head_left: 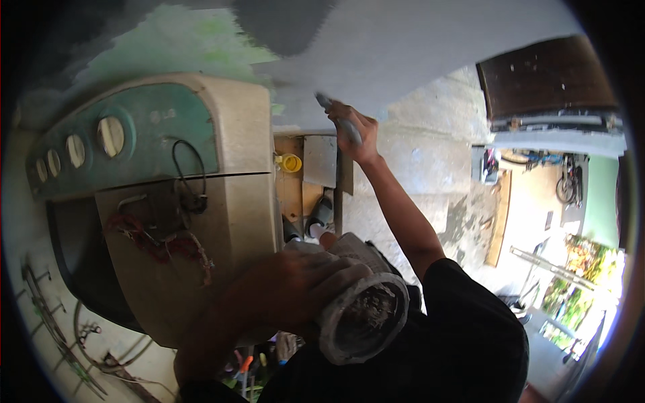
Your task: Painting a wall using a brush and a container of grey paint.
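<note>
My right hand [356,127] is closed round a grey-smeared paintbrush [350,131], its dark tip up against the grey-painted wall [376,60]. My left hand [322,279], in shadow near my chest, wraps the side of a round paint container [403,309]. The container is tilted, so its mouth shows a thick grey-crusted rim and streaky whitish residue inside. Green patches [181,43] and a darker grey patch [282,23] show on the wall left of the brush.
A washing machine [245,127] with a green knobbed panel stands close on my left, a cable and red cord on it. A yellow cup [289,162] sits beyond my slippered feet [321,213]. Hangers [50,309] lie lower left; a bicycle [568,185] stands far right.
</note>
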Available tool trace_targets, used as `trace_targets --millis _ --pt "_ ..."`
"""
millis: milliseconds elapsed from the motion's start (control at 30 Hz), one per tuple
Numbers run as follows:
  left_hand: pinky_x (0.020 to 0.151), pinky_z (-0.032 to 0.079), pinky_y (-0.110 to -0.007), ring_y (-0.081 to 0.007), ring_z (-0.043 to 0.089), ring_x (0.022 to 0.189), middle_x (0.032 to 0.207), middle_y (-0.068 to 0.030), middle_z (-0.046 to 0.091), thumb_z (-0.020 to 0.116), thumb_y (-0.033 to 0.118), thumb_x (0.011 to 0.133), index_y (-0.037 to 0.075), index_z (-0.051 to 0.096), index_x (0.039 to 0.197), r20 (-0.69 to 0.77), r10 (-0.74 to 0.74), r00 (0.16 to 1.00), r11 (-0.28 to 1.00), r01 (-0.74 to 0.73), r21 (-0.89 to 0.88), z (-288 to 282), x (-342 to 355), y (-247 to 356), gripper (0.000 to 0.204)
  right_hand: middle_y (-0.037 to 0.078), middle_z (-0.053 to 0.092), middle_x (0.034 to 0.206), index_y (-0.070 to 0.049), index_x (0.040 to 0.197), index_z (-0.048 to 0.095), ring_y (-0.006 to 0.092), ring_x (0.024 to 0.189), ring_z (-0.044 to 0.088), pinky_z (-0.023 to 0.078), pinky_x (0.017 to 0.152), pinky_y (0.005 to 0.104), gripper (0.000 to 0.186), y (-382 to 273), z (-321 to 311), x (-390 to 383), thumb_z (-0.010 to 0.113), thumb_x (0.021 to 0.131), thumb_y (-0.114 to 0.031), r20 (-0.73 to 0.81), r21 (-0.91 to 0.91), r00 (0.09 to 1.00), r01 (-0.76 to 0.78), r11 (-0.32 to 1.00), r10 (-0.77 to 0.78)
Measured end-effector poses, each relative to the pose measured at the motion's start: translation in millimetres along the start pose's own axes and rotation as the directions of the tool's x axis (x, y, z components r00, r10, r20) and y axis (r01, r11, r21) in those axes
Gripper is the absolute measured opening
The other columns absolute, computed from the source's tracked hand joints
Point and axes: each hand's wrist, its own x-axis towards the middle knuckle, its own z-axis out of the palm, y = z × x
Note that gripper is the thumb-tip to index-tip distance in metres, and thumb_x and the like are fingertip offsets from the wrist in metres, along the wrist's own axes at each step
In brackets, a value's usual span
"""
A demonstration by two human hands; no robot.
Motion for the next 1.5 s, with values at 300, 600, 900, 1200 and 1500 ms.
trace_targets --millis 300,600,900,1200,1500 --pt "0.096 0.055 -0.041 -0.0295 0.068 0.107 0.119 -0.0127 0.068 0.074 0.02 0.079 0.002 0.064 0.118 -0.019 -0.095 0.995 0.983 0.09 -0.161 10 -20 -26 0.044 0.016 0.053 0.117 -0.001 0.115 0.051 0.0399 0.102 0.062 0.062 0.082 0.0495 0.037 -16 -49 -254 0.053 0.101 -0.035 0.094 0.842 -0.322 -0.48 -0.247 0.942" --pt "0.094 0.052 -0.032 -0.021 0.065 0.106 0.115 -0.0149 0.068 0.076 0.018 0.08 -0.001 0.065 0.112 -0.277 -0.602 0.749 0.769 0.45 -0.453 29 -6 36 0.039 0.014 0.051 0.1 0.0 0.11 0.053 0.0383 0.102 0.066 0.06 0.087 0.0455 0.031 -114 -109 -315 0.044 0.101 -0.027 0.234 0.891 -0.468 -0.247 -0.381 0.852" --pt "0.096 0.051 -0.033 -0.0212 0.065 0.107 0.115 -0.0138 0.068 0.079 0.021 0.078 -0.001 0.063 0.117 -0.29 -0.134 0.948 0.99 0.112 -0.091 17 8 11 0.048 0.014 0.052 0.105 -0.005 0.12 0.048 0.0379 0.106 0.062 0.055 0.093 0.0484 0.034 -183 -101 -335 0.043 0.103 -0.034 0.193 0.897 -0.486 -0.265 -0.355 0.852" --pt "0.097 0.049 -0.035 -0.0214 0.064 0.108 0.116 -0.0125 0.068 0.083 0.024 0.076 -0.001 0.06 0.123 -0.258 0.403 0.878 0.889 -0.307 0.34 1 8 -4 0.058 0.014 0.057 0.107 -0.012 0.118 0.047 0.0342 0.1 0.063 0.056 0.088 0.0476 0.042 -229 -117 -292 0.035 0.105 -0.049 0.095 0.904 -0.288 -0.375 -0.204 0.953" --pt "0.099 0.047 -0.037 -0.0229 0.062 0.111 0.12 -0.0118 0.066 0.084 0.023 0.076 -0.001 0.057 0.127 -0.409 0.314 0.857 0.949 -0.301 0.098 27 5 -8 0.062 0.007 0.061 0.084 -0.01 0.104 0.052 0.021 0.079 0.063 0.055 0.07 0.0346 0.025 -267 -203 -224 0.049 0.102 -0.034 -0.177 0.873 0.037 -0.456 0.174 0.983"
